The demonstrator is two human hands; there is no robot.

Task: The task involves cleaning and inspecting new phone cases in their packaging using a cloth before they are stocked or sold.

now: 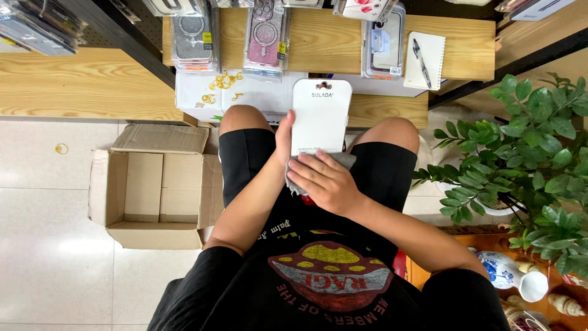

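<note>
A tall white rounded package (321,116) stands at frame centre. Clear phone-case packs, grey (193,37), pink (265,37) and white (384,46), hang along the top. An open brown cardboard box (156,193) sits left.

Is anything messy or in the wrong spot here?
A little. A yellow rubber band lies alone on the floor tiles, left of the open cardboard box. More yellow bands are scattered loose on the white box ahead. Nothing looks broken or spilled.
</note>
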